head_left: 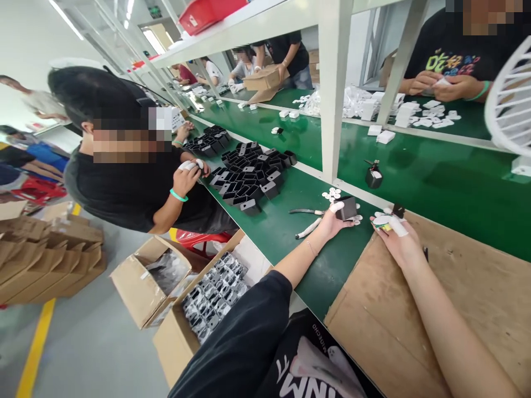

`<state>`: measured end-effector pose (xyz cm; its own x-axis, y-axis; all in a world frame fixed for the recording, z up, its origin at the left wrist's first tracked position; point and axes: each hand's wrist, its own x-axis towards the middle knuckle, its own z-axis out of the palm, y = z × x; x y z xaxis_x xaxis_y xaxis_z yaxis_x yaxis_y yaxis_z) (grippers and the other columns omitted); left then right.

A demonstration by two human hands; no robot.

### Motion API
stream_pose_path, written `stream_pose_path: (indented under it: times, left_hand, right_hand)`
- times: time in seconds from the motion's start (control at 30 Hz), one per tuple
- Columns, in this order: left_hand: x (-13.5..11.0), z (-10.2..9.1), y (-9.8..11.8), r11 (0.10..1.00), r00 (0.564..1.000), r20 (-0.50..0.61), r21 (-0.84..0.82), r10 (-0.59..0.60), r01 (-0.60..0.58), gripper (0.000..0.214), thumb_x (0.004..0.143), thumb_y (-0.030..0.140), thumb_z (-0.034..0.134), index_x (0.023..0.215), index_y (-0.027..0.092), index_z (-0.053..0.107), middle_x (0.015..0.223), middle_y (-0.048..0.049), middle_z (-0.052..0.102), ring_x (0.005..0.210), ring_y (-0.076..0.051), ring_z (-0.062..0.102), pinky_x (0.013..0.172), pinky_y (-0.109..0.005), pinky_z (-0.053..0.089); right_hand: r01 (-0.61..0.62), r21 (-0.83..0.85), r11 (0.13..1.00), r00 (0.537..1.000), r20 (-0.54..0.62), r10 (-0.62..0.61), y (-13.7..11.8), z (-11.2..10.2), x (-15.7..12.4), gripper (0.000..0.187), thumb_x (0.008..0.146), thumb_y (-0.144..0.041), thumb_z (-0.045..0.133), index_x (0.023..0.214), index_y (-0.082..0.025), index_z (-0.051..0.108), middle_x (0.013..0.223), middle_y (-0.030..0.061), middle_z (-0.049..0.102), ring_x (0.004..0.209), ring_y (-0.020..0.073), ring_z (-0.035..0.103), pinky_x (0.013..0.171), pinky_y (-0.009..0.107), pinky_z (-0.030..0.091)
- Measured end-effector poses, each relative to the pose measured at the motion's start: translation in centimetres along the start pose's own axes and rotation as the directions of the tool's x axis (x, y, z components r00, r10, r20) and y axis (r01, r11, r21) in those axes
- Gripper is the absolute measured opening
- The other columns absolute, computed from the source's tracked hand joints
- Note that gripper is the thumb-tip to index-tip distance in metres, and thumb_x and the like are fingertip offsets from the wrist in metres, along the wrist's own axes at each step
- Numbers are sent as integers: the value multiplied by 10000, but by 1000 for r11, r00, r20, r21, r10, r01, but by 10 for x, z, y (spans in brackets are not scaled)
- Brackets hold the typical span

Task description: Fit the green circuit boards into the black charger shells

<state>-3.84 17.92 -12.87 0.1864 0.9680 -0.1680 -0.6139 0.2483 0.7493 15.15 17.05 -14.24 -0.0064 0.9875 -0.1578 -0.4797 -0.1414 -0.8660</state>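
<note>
Housing (pixel 347 208), small, black, boxy, hanging just above green counter (pixel 415 171), near edge of cardboard sheet (pixel 415 320). Being clamped by left hand (pixel 332 222), taped fingertip pressing on near top edge, thumb underneath. Right hand (pixel 394 235) pinching dark piece (pixel 398 210), taped fingers drawn together on it; yellowish bit there too, too small for telling.

Judging for doing it well: keeping housing level and still, squaring dark piece to it, gripping lightly so tape is not slipping.

Left forearm reaching forward across counter, wrist lifting a little. Right forearm lying over cardboard sheet, palm down, fingers pointing toward housing; hands near, not touching.

White discs (pixel 332 193) lying just behind housing. Pliers (pixel 306 211) and white-handled tool (pixel 309 228) lying left of left hand. Pile of black parts (pixel 249 177) further left, co-worker's hand (pixel 186 177) working beside it.
</note>
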Motion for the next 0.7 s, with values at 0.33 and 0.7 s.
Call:
stream_pose_path:
  times: [0.33,0.7]
  left_hand:
    - [2,13,3,978,994,-100,209,38,-17,395,751,346,522,1051,111,626,911,-111,714,834,-240,664,771,-413,545]
    - [-44,81,97,785,843,471,404,261,-470,642,798,726,467,676,138,696,665,-74,688,688,-207,627,710,-327,503]
  right_hand:
    - [174,-61,983,985,11,-173,-31,32,-20,308,683,-382,776,964,-283,697,1121,77,698,1129,316,655,1035,522,486]
    - [579,10,815,777,297,-555,-124,100,-96,560,661,-375,815,1190,-317,642,1248,57,649,1285,317,550,1063,547,481]
